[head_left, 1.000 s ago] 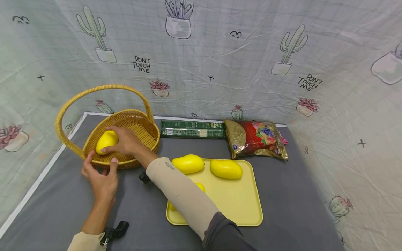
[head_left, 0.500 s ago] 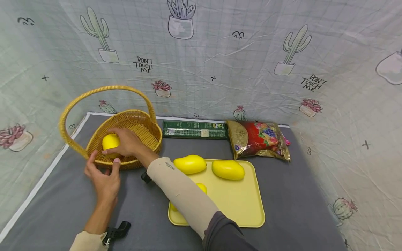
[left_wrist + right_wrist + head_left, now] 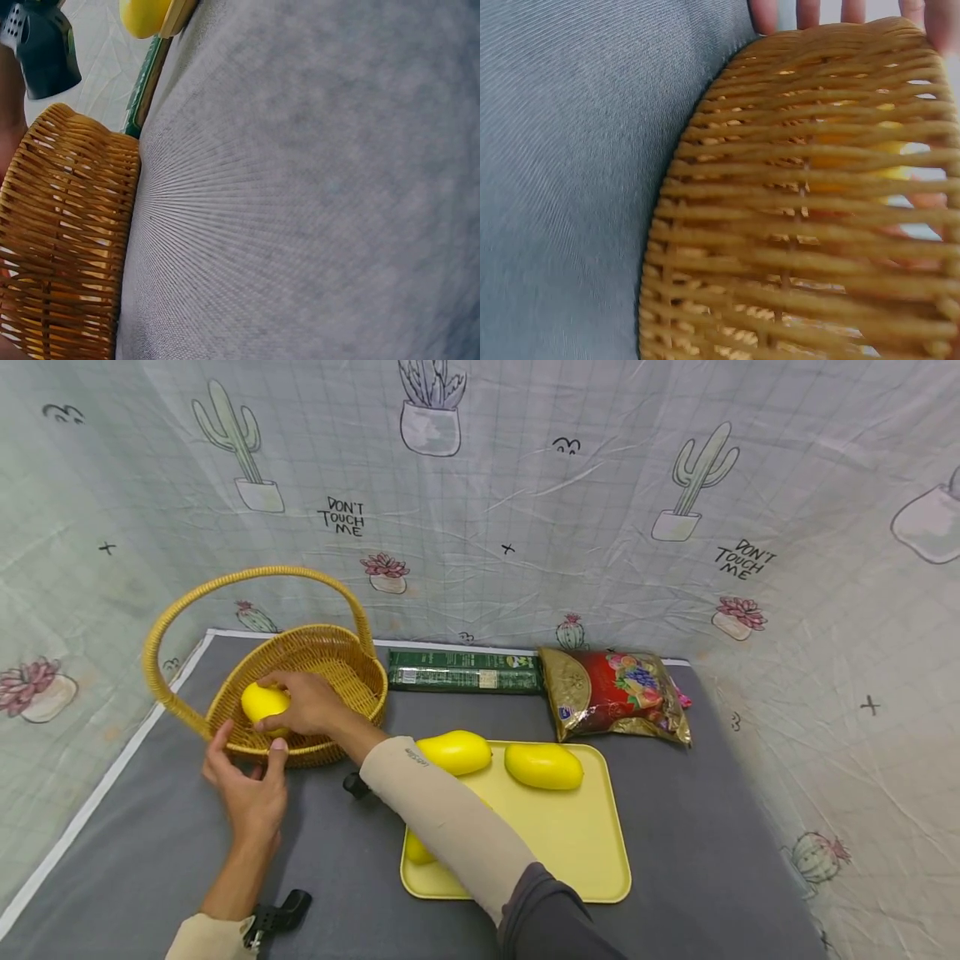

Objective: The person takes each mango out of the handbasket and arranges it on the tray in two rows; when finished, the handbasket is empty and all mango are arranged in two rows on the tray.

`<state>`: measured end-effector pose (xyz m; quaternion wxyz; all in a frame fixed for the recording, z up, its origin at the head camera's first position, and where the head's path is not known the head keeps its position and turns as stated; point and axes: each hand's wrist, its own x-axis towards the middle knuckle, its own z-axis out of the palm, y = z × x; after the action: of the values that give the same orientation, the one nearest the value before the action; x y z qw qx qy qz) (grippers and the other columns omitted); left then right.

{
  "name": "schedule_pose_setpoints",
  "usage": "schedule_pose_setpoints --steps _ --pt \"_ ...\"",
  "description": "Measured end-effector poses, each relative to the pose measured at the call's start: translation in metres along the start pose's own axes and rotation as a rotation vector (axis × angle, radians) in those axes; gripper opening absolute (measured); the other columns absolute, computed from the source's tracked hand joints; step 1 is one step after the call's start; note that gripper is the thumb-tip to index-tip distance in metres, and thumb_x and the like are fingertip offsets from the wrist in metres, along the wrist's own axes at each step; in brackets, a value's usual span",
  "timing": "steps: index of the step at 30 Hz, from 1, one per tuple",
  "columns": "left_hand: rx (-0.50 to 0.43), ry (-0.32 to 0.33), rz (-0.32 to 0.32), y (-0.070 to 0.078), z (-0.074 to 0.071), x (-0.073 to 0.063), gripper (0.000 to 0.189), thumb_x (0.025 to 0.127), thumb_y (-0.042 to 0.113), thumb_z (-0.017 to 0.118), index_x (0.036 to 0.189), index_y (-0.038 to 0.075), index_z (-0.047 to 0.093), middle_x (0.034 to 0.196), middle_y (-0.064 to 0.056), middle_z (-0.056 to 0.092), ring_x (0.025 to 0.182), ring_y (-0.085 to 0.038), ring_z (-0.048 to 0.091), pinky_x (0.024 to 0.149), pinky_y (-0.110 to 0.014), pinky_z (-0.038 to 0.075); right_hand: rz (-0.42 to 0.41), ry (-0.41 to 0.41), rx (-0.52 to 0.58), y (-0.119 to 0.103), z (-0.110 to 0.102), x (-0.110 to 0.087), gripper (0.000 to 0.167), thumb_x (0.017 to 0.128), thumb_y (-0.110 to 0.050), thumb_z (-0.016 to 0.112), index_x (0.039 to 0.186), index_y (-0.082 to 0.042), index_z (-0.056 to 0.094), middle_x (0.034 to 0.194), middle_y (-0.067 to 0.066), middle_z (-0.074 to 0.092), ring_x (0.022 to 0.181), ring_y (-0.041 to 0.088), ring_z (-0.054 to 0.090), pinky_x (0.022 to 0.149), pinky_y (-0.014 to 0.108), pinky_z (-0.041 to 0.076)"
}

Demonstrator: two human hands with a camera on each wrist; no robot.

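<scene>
A yellow mango [image 3: 262,700] is in the left part of the wicker basket [image 3: 348,681], and my right hand [image 3: 303,702] grips it from the right, thumb on its near side. My left hand [image 3: 251,793] is at the basket's near side, thumb and forefinger spread apart, tips right at the rim. In the right wrist view, the left hand's fingers [image 3: 808,13] press against the outside of the woven wall [image 3: 780,225], and yellow shows through the gaps. The left wrist view shows the basket's outer side [image 3: 67,240] on the grey cloth.
A yellow tray [image 3: 570,860] with several mangoes [image 3: 543,766] stands right of the basket, partly covered by my right forearm. Behind it lie a long green packet [image 3: 465,672] and a red and gold bag [image 3: 615,693]. The basket's tall handle [image 3: 262,573] arches overhead.
My right hand has shifted and turned the mango slightly inside the basket. The left hand stays at the near rim. The head view has moved a little.
</scene>
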<state>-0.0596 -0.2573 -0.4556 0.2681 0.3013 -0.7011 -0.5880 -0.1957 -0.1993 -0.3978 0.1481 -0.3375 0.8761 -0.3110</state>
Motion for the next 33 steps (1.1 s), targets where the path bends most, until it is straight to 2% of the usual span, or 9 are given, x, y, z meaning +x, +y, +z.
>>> schedule_pose_setpoints --steps 6,13,26,33 --pt "-0.002 0.008 -0.004 -0.001 0.0 0.001 0.073 0.102 0.027 0.07 0.162 0.039 0.03 0.167 0.001 0.013 0.16 -0.02 0.019 0.124 -0.052 0.032 -0.055 0.022 0.028 0.005 -0.014 -0.013 0.068 0.09 -0.047 0.084 0.151 -0.034 0.058 0.146 -0.015 0.063 0.121 0.0 0.06 0.087 0.012 0.045" --pt "0.028 0.003 -0.018 0.001 0.0 0.0 0.072 0.103 0.029 0.068 0.16 0.044 0.028 0.167 0.004 0.012 0.16 -0.017 0.018 0.127 -0.053 0.031 -0.086 0.069 0.15 0.011 -0.032 -0.034 0.069 0.091 -0.041 0.086 0.152 -0.03 0.058 0.145 -0.012 0.064 0.116 0.002 0.063 0.085 0.01 0.047" --pt "0.027 0.009 -0.01 0.003 0.004 0.0 0.071 0.103 0.028 0.067 0.162 0.04 0.028 0.167 0.002 0.012 0.161 -0.018 0.018 0.126 -0.051 0.031 -0.147 0.149 0.213 0.013 -0.069 -0.078 0.069 0.09 -0.037 0.087 0.152 -0.028 0.058 0.153 -0.011 0.06 0.127 0.009 0.066 0.098 0.016 0.052" --pt "0.024 0.023 0.001 0.001 0.004 0.001 0.071 0.102 0.027 0.068 0.161 0.041 0.03 0.166 0.003 0.014 0.159 -0.018 0.02 0.123 -0.049 0.032 -0.19 0.167 0.279 0.015 -0.083 -0.104 0.069 0.089 -0.03 0.088 0.151 -0.024 0.059 0.153 -0.005 0.06 0.128 0.013 0.067 0.097 0.018 0.054"
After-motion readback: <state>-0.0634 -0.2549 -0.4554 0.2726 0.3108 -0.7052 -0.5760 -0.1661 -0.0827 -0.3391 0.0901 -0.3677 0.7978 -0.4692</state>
